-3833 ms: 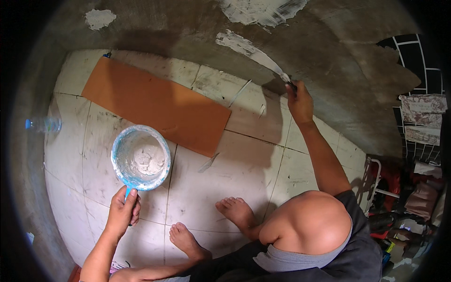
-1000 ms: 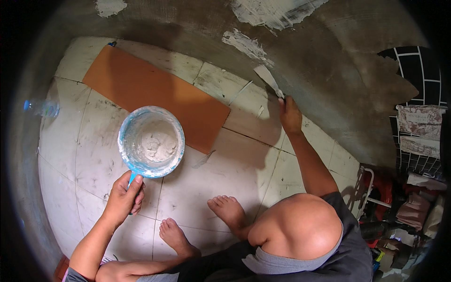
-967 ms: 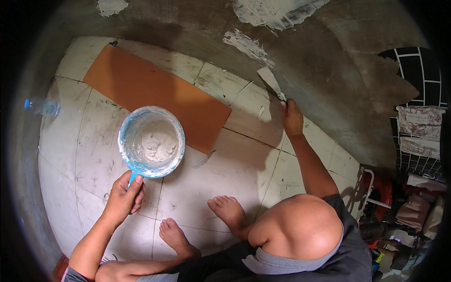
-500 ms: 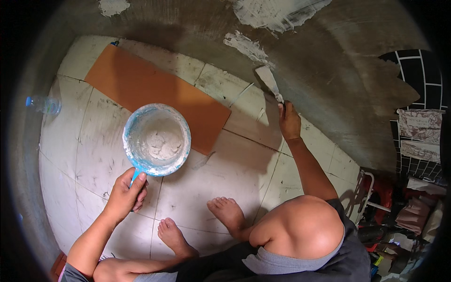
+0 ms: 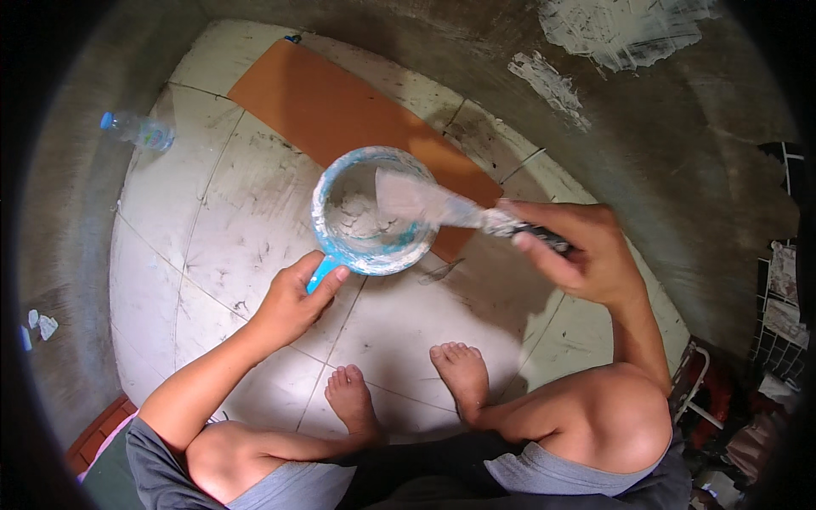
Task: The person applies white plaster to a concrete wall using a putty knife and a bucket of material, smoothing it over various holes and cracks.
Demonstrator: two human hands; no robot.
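Note:
My left hand (image 5: 299, 299) is closed round the handle of a blue dipper (image 5: 321, 229), held level above the floor. Its rim is smeared white, and whitish plaster paste (image 5: 361, 217) lies inside. In my right hand (image 5: 578, 251) is a putty knife (image 5: 425, 200) with a dark handle and a white-coated blade. The blade reaches over the dipper's right rim, its tip above the paste; whether it touches the paste I cannot tell. Motion blurs the blade slightly. White plaster patches (image 5: 625, 30) mark the brown wall at upper right.
An orange board (image 5: 340, 98) lies on dirty white floor tiles (image 5: 161, 255) beyond the dipper. By the left wall is a clear plastic bottle (image 5: 140, 130) with a blue cap. Cluttered items and a white metal frame (image 5: 693, 382) stand at the right. My bare feet are below.
My right hand has brought the putty knife from the wall back to the dipper, its blade now over the opening. The view has shifted, so the dipper appears farther right and higher.

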